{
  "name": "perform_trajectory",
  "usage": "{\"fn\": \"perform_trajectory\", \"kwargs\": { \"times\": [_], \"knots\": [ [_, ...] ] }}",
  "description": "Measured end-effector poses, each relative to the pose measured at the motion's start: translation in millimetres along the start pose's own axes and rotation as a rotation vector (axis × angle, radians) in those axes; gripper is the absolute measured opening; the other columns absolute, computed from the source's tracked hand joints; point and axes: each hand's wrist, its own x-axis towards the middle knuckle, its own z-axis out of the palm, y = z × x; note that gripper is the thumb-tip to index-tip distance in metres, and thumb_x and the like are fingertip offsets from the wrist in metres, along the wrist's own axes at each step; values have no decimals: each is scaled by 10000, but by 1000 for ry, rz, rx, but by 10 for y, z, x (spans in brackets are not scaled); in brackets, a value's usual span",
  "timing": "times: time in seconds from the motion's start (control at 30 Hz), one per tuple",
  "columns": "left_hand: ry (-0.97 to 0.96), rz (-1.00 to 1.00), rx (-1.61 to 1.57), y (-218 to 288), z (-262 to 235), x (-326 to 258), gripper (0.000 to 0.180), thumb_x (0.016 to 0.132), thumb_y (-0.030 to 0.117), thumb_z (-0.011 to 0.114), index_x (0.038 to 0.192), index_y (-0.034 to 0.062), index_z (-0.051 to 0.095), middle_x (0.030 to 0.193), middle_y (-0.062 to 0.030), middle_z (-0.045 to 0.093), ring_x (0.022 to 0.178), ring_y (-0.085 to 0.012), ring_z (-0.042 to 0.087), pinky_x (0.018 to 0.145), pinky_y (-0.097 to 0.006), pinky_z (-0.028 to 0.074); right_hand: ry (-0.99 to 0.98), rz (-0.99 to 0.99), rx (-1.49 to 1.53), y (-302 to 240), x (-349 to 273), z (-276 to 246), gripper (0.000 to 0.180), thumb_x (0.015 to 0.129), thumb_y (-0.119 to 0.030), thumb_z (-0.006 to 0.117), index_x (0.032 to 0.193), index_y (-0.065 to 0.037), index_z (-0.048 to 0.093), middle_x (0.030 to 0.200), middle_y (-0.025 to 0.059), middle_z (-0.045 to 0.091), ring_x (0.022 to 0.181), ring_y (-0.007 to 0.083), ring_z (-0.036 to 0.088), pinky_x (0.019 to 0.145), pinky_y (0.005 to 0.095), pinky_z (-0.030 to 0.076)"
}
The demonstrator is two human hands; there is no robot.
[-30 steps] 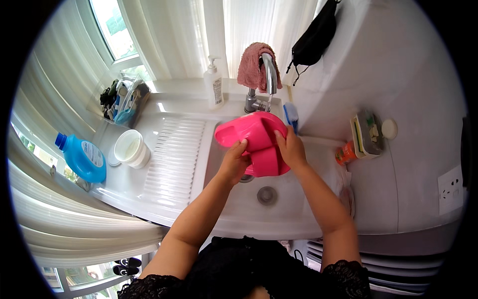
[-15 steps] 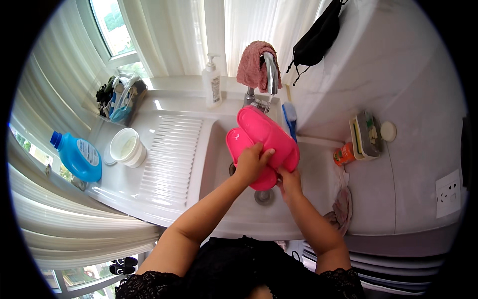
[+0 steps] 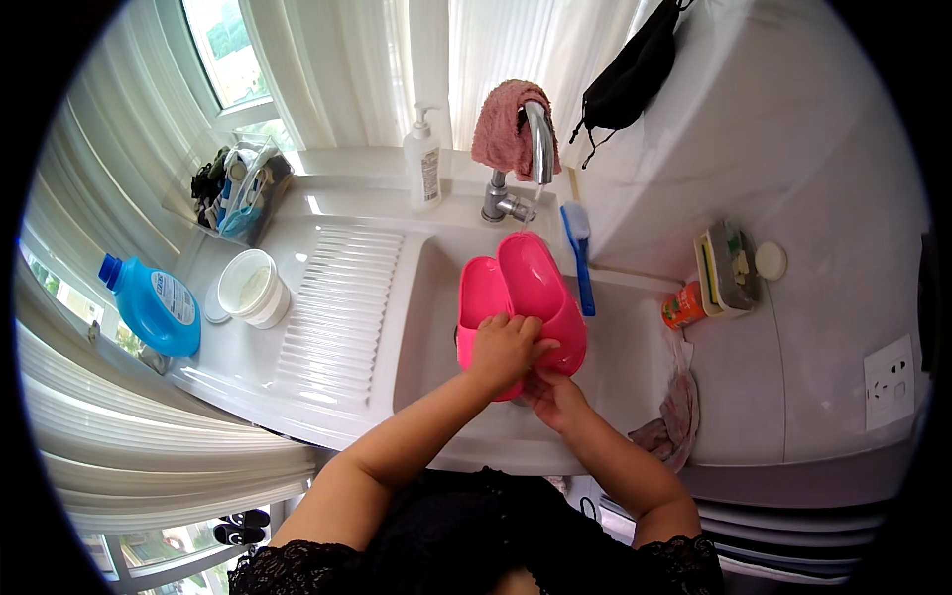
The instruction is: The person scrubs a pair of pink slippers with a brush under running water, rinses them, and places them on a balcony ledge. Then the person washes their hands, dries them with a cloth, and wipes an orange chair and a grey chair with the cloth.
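Near the middle of the head view, both hands gripped a pair of pink slippers (image 3: 524, 293) over the white sink (image 3: 426, 327), just below the tap (image 3: 535, 139). The left hand (image 3: 504, 347) clenched over the heel ends from above; the right hand (image 3: 551, 397) clasped them from beneath (its fingers mostly hidden). Wet and smooth, the slippers might well slide out of that grip and drop into the basin, or knock the blue brush (image 3: 577, 253) lying just beside them at the sink's right edge. They looked glossy, bright pink, side by side, soles down, toes pointing toward the tap. A white tub (image 3: 253, 288) stood well apart at the left.
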Motion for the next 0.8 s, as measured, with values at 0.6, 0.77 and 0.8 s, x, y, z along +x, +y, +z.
{"fn": "perform_trajectory", "kwargs": {
  "times": [0.6, 0.77, 0.8],
  "knots": [
    [127, -1116, -1420, -531, 66, 423, 523, 1030, 433, 334, 1023, -11, 608, 909, -120, 652, 799, -214, 635, 710, -376, 520, -261, -790, -751, -677, -44, 1166, 508, 936, -211, 613, 1378, -19, 450, 1256, 64, 570, 1112, 117, 538, 961, 278, 420],
    [-51, -1483, -1804, -594, -69, 639, 684, 967, 612, 266, 1328, 66, 466, 1302, -169, 547, 1172, -323, 554, 1008, -502, 449, -343, -498, -537, -950, 54, 1156, 514, 986, -349, 522, 1378, -22, 459, 1274, 66, 560, 1140, 138, 528, 1000, 284, 392],
    [-98, -1445, -1857, -630, -62, 688, 663, 970, 602, 277, 1322, 77, 478, 1295, -158, 555, 1175, -318, 553, 1017, -507, 439, -342, -467, -510, -982, 46, 1154, 520, 990, -375, 507, 1370, -23, 468, 1272, 65, 564, 1144, 144, 529, 1006, 283, 388]
  ]
}}
